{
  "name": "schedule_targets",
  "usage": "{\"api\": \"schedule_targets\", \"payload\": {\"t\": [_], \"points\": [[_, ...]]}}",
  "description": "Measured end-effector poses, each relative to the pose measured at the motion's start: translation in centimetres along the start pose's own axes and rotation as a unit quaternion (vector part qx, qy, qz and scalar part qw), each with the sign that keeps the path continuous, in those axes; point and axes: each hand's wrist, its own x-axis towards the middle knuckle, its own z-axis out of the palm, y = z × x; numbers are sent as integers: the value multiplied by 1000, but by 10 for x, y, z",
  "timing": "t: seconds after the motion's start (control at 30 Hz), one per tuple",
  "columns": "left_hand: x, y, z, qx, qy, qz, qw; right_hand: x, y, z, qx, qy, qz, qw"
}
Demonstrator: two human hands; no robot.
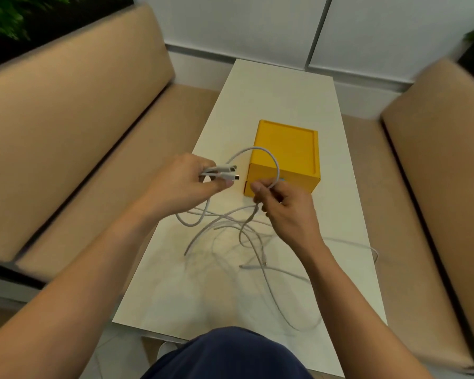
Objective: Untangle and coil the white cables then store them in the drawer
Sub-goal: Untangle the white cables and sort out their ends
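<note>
Your knee in dark navy fabric (227, 354) sits at btm ctr of the frame, just under the near edge of the long white worktop (285, 86). Mid-frame, your left hand (186, 179) pinches two white plug ends (227, 173) side by side, fingers curled round them. Your right hand (281, 203), just right of ctr, grips a loop of the thin white cables (230, 228) btwn thumb & fingers. That loop arcs up in front of the small yellow plastic drawer box (285, 149). The rest of the cables lies in a loose tangle on the worktop below both hands, w/ one strand reaching past the right edge.

Risks, as I judge them:
- Pull the hands apart too fast & the crossings below prob. cinch into a knot instead of freeing.
- The raised loop is close to the box, so a tug could snag its corner or shove it.
- The strand at the right edge may drag more cable off the worktop.
- The drawer looks closed, so you'll need a free hand before storing. Dropping the plugs to get one loses your ends.
</note>
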Motion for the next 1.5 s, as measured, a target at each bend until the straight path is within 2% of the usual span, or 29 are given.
{"api": "schedule_targets", "payload": {"t": [0.1, 0.17, 0.23, 0.3, 0.4, 0.43, 0.5, 0.57, 0.6, 0.67, 0.7, 0.8, 0.93, 1.0, 1.13, 1.3, 1.5], "points": [[-5, 3, 11, 37, 20, -8, 999, 1, -6, -3, -31, 65, -55, 996], [-9, 8, 15, 28, 74, -36, 996, 2, -8, -6, -70, 62, -71, 993], [-9, 11, 18, -65, 144, -39, 987, 5, -2, -8, -213, 11, -90, 973], [-8, 12, 20, -160, 220, -9, 962, 7, 7, -7, -346, -52, -74, 934], [-6, 11, 19, -190, 274, 57, 941, 5, 16, -4, -373, -109, -22, 921], [-7, 10, 19, -181, 256, 85, 946, 4, 18, -3, -350, -109, -9, 930], [-9, 5, 20, -157, 137, 111, 972, 2, 20, -3, -254, -93, 19, 963], [-8, 3, 24, -64, -9, 84, 994, 1, 17, -4, -154, -95, 32, 983], [-8, 3, 29, -15, -50, 62, 997, 0, 15, -5, -117, -102, 34, 987], [-7, 3, 39, 17, -51, 34, 998, -2, 11, -6, -75, -112, 30, 990], [-7, 3, 44, -7, -38, 18, 999, -3, 10, -6, -79, -110, 19, 991], [-5, 9, 52, -180, -18, -41, 983, -7, 10, -5, -99, -98, -23, 990], [-2, 16, 60, -213, 0, -59, 975, -13, 9, 5, -55, -75, -21, 995], [-1, 19, 63, -212, 17, -48, 976, -14, 14, 9, -71, -72, 1, 995], [1, 18, 55, -198, 72, -34, 977, -20, 26, 11, -75, -125, 70, 987], [-1, 14, 52, -119, -40, -33, 992, -26, 28, 13, -26, -49, 67, 996], [-5, 12, 61, -61, -23, -41, 997, -31, 23, 18, 31, -57, 63, 996]]}}
